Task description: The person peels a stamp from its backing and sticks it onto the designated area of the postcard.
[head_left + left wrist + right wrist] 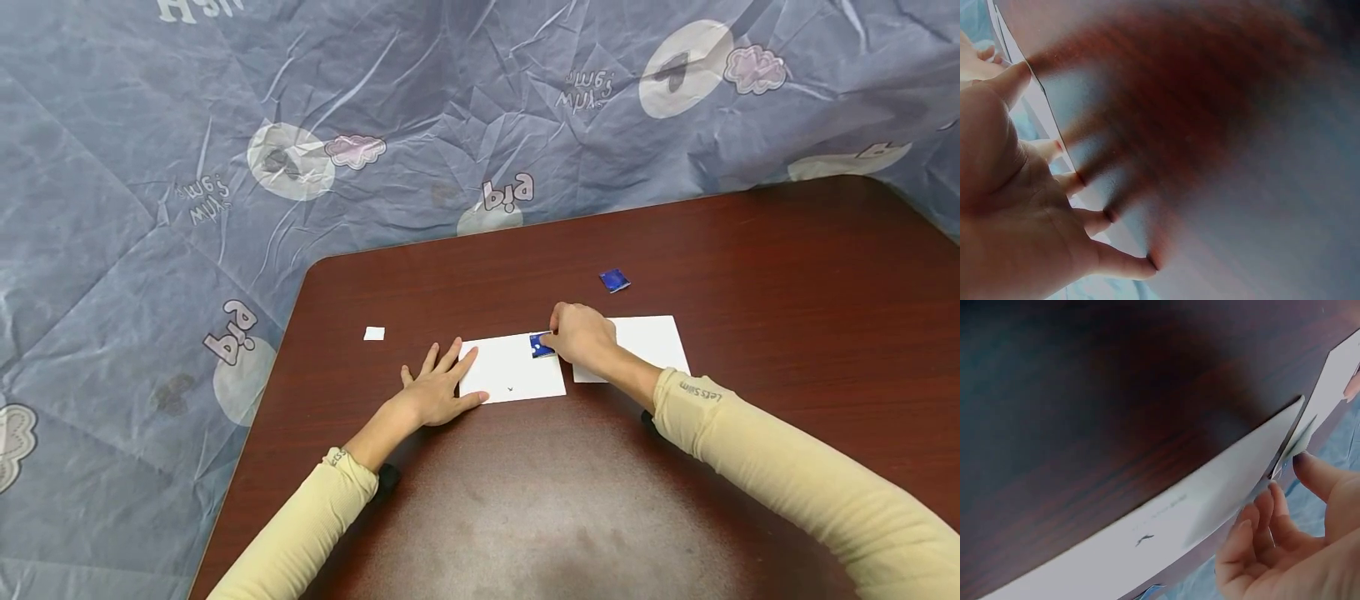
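Note:
A white card (510, 371) with a small dark mark near its lower edge lies on the table in front of me. My left hand (438, 393) spreads its fingers over the card's left end; in the left wrist view its fingertips (1094, 220) press down. At the card's top right corner is a small blue square (536, 346) with white marks. My right hand (585, 333) pinches the square's right side between thumb and fingers. Partly under that hand and forearm, a second white card (652, 342) lies to the right. It also has a small dark mark in the right wrist view.
Farther back on the brown table (787, 333) lies another blue square packet (614, 280). A small white piece (374, 333) lies to the left of my left hand. Behind the table hangs a wrinkled blue printed cloth (420, 100).

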Motion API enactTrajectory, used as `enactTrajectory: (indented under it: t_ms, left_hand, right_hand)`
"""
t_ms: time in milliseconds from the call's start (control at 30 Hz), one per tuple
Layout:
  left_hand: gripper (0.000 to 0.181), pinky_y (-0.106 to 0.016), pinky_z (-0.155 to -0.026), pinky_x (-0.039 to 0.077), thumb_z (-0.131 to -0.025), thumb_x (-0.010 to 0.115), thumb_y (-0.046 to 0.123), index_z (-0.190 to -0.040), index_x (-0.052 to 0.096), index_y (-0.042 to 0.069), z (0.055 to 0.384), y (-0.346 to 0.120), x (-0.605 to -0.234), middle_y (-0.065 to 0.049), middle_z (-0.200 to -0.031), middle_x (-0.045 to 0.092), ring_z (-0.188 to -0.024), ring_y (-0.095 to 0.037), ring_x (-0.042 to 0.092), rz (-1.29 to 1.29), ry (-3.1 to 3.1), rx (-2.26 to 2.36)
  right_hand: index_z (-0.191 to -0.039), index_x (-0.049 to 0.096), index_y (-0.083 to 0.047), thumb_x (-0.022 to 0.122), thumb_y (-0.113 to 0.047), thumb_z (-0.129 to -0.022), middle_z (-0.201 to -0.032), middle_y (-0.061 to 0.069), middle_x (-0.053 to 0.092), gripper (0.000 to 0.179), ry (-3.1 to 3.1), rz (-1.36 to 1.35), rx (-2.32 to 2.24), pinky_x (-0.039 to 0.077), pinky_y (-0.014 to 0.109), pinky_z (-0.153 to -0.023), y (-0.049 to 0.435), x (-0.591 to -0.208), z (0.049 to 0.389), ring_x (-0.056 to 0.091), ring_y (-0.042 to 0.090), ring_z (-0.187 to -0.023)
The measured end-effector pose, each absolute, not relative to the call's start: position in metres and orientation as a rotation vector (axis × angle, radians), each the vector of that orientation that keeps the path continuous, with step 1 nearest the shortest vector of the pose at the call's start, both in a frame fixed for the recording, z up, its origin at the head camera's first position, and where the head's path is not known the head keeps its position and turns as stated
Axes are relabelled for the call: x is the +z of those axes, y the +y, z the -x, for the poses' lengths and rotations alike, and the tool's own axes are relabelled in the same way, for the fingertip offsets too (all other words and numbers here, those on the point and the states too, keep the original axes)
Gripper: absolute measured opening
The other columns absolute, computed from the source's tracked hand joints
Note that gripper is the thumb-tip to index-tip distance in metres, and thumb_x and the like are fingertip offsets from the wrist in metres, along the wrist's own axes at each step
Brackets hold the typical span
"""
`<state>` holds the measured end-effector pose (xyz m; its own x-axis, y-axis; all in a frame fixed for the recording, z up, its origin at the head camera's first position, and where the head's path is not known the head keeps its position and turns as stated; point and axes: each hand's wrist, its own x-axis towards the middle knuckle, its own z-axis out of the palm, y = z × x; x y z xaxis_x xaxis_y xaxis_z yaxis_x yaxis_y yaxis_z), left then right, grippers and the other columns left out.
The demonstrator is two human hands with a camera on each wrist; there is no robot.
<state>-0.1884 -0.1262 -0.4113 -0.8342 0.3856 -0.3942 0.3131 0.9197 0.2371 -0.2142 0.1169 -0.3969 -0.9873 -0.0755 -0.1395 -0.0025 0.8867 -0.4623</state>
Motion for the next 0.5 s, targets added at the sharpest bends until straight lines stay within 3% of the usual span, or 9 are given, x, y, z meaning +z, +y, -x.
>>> enactTrajectory:
  t_ms: [167, 333, 500]
  left_hand:
    - [0.075, -0.073, -0.098, 0.005, -0.094, 0.043, 0.061, -0.154, 0.009, 0.032, 0.188, -0.126, -0.411, 0.003, -0.159, -0.004, -0.143, -0.031, -0.006, -0.503, 2.633, 0.231]
    - [0.075, -0.073, -0.099, 0.005, -0.094, 0.043, 0.061, -0.154, 0.009, 0.032, 0.187, -0.126, -0.410, 0.003, -0.159, -0.004, -0.143, -0.030, -0.006, -0.499, 2.635, 0.228]
    - [0.075, -0.073, -0.099, 0.005, -0.094, 0.042, 0.061, -0.154, 0.008, 0.032, 0.187, -0.126, -0.409, 0.003, -0.159, -0.005, -0.143, -0.031, -0.006, -0.506, 2.629, 0.226]
  right_hand:
    - [-0.107, 0.059, -0.002, 0.065, -0.031, -0.091, -0.107, 0.020, 0.055, 0.034, 3.048, 0.243, -0.630, 0.043, 0.049, -0.081, 0.119, -0.408, 0.209, 0.052, 0.038, -0.098]
    - [-0.133, 0.047, -0.003, 0.058, -0.042, -0.094, -0.136, 0.024, 0.039, 0.056, 3.040, 0.338, -0.521, 0.028, 0.054, -0.100, 0.121, -0.417, 0.209, 0.034, 0.043, -0.125]
    - [-0.144, 0.036, -0.004, 0.050, -0.051, -0.095, -0.148, 0.025, 0.026, 0.069, 2.979, 0.350, -0.435, 0.014, 0.055, -0.108, 0.124, -0.420, 0.211, 0.022, 0.043, -0.134]
